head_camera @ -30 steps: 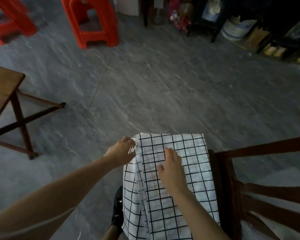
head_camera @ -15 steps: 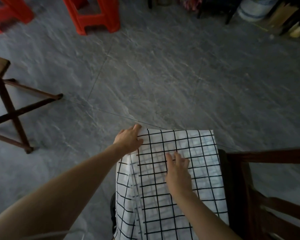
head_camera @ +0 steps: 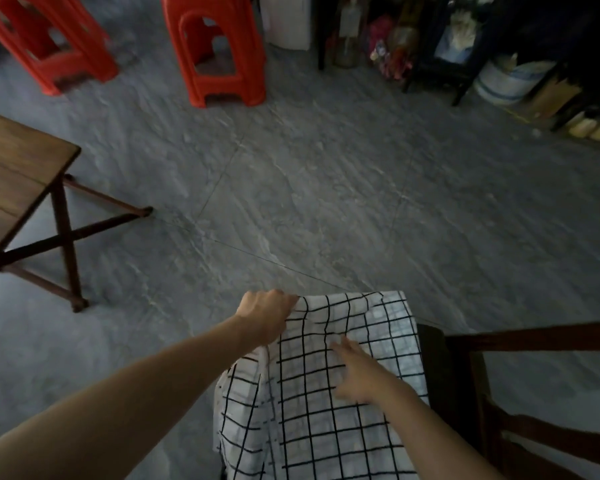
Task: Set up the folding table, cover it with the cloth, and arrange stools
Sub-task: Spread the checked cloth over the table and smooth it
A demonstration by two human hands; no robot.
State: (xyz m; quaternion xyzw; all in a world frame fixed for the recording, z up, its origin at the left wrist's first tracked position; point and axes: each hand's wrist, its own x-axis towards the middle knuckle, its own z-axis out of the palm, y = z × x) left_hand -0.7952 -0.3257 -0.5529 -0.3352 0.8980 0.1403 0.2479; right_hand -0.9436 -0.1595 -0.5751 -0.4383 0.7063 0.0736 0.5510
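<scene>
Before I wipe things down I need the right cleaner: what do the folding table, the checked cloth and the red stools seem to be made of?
Folding table: looks like dark-stained wood, with grain lines on the top and a matte finish.
Checked cloth: thin woven fabric, probably cotton or a blend; it wrinkles where the left hand grips it.
Red stools: moulded plastic, judging by the uniform colour, rounded cut-outs and slight sheen.

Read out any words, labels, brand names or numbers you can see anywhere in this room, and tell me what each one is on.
None can be read.
Cloth: only a black grid on white, no writing.
Red stools: no marks visible.
Table: bare wood, no label.
Tag on a bottle by the far wall: pale, too blurred to read.
Bucket and boxes at the far right: too small and dark to tell.
</scene>
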